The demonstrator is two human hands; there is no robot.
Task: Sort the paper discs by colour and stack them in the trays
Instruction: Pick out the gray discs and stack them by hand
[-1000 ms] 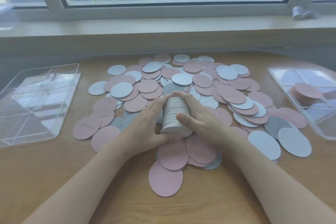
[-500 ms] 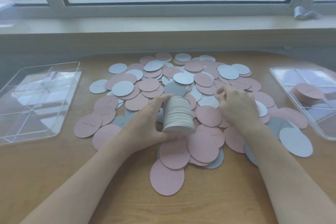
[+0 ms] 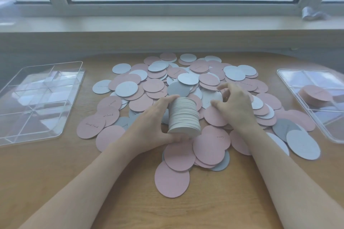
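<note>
- At the middle of the wooden table [image 3: 55, 182], the left hand [image 3: 149, 126] grips a thick stack of white discs [image 3: 183, 116], fingers curled round its far side and thumb under its near edge; the stack leans a little toward the right.
- Just beside it, the right hand [image 3: 234, 106] hovers over the loose pile of pink and white discs [image 3: 195, 83] with fingers spread and bent, holding nothing that I can see.
- My reading of the step: picking another white disc to add to the stack.
- To do it well, slide one white disc clear of the pink ones that overlap it and pinch only its edge, so no neighbour rides along.
- Lay it square on top while the left hand keeps the column snug; a lean like this may spill if the grip loosens.
- Left of the pile, a clear divided tray [image 3: 37, 98] lies well apart with nothing visible in its compartments.
- On the right, a second clear tray [image 3: 290, 80] holds a stack of pink discs [image 3: 316, 94] in one compartment.
- Many pink discs lie over the white ones around the hands, so most will need uncovering first.
- Behind the table runs a window sill [image 3: 167, 22].
</note>
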